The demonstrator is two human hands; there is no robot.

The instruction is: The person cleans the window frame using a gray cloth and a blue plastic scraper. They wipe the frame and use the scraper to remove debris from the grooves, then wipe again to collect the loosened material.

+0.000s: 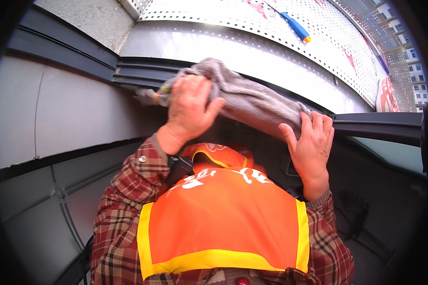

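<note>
A grey cloth (249, 91) lies bunched lengthwise along the dark metal window track (148, 73). My left hand (190, 107) presses over its left part, fingers on top and thumb spread towards the middle. Beside those fingers, a loose cloth end (155, 96) carries yellow and orange marks. At the right end my right hand (312, 142) curls its fingertips over the cloth, thumb on the near side. Some of the track is hidden beneath the cloth.
Beyond the track is a pale sill (214, 42), then a white perforated metal sheet (207, 12) bearing a blue-handled tool (296, 26). A pink-and-white shoe (387, 95) stands at far right. Grey wall tiles (78, 107) rise on the left.
</note>
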